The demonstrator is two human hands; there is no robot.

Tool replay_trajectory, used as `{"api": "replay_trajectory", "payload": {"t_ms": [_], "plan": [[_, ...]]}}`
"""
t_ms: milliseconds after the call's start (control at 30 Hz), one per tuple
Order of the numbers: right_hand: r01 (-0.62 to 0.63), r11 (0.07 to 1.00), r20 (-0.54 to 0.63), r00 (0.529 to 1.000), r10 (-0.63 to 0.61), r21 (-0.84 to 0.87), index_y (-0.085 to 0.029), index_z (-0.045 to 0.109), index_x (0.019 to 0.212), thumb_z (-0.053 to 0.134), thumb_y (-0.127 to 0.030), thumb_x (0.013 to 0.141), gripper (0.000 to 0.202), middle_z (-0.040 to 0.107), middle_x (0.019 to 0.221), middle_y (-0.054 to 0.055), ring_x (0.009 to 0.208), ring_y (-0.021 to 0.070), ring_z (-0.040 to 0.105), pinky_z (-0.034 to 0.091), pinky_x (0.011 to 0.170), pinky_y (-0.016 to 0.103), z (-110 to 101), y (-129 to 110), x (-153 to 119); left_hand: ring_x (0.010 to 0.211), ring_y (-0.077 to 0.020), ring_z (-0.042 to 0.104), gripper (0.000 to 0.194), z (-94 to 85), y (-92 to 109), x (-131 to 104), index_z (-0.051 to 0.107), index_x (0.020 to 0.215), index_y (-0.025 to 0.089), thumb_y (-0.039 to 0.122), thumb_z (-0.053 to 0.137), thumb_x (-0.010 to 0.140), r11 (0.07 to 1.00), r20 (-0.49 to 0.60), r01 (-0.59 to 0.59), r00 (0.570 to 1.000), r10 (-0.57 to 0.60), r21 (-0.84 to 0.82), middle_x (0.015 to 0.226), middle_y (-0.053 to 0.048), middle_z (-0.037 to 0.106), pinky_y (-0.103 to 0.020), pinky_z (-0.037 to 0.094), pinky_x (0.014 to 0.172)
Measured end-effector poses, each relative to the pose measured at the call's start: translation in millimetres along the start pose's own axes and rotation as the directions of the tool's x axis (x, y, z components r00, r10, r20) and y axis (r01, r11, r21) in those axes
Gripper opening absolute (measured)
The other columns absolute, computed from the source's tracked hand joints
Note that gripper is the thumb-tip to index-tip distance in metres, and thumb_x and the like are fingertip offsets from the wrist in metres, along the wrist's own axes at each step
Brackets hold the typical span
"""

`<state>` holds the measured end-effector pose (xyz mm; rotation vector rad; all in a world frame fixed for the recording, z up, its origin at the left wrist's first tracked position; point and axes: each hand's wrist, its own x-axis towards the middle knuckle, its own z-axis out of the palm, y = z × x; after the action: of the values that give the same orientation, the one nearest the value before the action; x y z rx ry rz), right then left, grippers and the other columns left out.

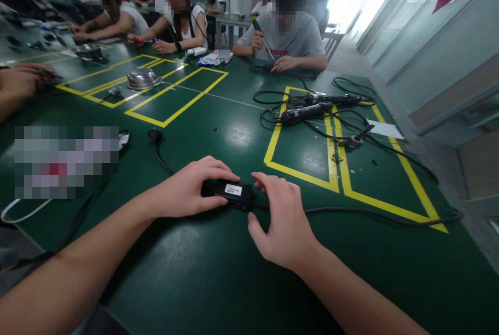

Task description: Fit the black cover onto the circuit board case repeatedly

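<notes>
A small black box (242, 195) with a white label lies on the green table (187, 272) in front of me. My left hand (195, 187) has its thumb and fingers around the left end of this box. At the box's right end, my right hand (283, 215) is spread with thumb and fingers apart, over the black cable, holding nothing. The cable (351, 210) runs off to the right, and a black plug (155, 136) on a cord lies beyond my left hand.
Two black tools (306, 112) with coiled cables lie at the right, near yellow tape frames. A metal bowl (143, 78) stands at the back left. Across the table a person (288, 38) holds a screwdriver. Another person's hands (27, 77) are at the left edge.
</notes>
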<state>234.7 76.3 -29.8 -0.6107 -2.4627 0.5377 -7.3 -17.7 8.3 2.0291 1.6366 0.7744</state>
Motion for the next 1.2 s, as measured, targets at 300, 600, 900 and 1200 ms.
{"api": "replay_trajectory", "payload": {"t_ms": [300, 600, 900, 1200], "plan": [[-0.010, 0.999, 0.016, 1.000, 0.010, -0.034, -0.022, 0.069, 0.116, 0.067, -0.034, 0.096, 0.023, 0.072, 0.120, 0.013, 0.113, 0.0322, 0.066, 0.044, 0.099, 0.051, 5.7, 3.1, -0.5, 0.120, -0.0257, 0.067, 0.040, 6.0, 0.0, 0.6, 0.075, 0.136, 0.025, 0.026, 0.077, 0.096, 1.000, 0.096, 0.010, 0.995, -0.010, -0.002, 0.129, -0.009, 0.075, -0.040, 0.053, 0.107], [-0.002, 1.000, 0.021, 1.000, 0.003, -0.020, -0.022, 0.066, 0.112, 0.069, -0.033, 0.097, 0.019, 0.075, 0.113, 0.010, 0.109, 0.0314, 0.066, 0.042, 0.098, 0.050, 5.9, 4.7, -0.6, 0.118, -0.0252, 0.067, 0.040, 7.0, 5.3, 0.5, 0.074, 0.137, 0.025, 0.025, 0.075, 0.098, 1.000, 0.105, 0.028, 0.994, -0.029, 0.008, 0.125, -0.008, 0.075, -0.040, 0.053, 0.106], [-0.055, 0.998, -0.038, 0.998, 0.055, -0.024, -0.019, 0.057, 0.125, 0.061, -0.035, 0.096, 0.033, 0.070, 0.105, 0.011, 0.094, 0.0285, 0.064, 0.045, 0.085, 0.044, 6.4, 4.4, -1.1, 0.111, -0.0257, 0.072, 0.030, 7.9, -1.9, 5.4, 0.069, 0.124, 0.023, 0.034, 0.072, 0.096, 0.979, -0.105, 0.185, 0.976, -0.193, -0.083, 0.126, -0.008, 0.078, -0.040, 0.057, 0.095], [-0.010, 0.999, 0.014, 1.000, 0.010, -0.031, -0.022, 0.057, 0.091, 0.050, -0.018, 0.096, 0.009, 0.062, 0.080, 0.004, 0.075, 0.0215, 0.057, 0.036, 0.070, 0.036, 6.0, 3.6, 1.5, 0.122, -0.0287, 0.070, 0.008, 6.3, -16.6, 7.9, 0.066, 0.099, 0.024, 0.031, 0.066, 0.097, 0.969, -0.115, 0.236, 0.967, -0.226, 0.075, 0.131, -0.007, 0.077, -0.049, 0.053, 0.109]]}}
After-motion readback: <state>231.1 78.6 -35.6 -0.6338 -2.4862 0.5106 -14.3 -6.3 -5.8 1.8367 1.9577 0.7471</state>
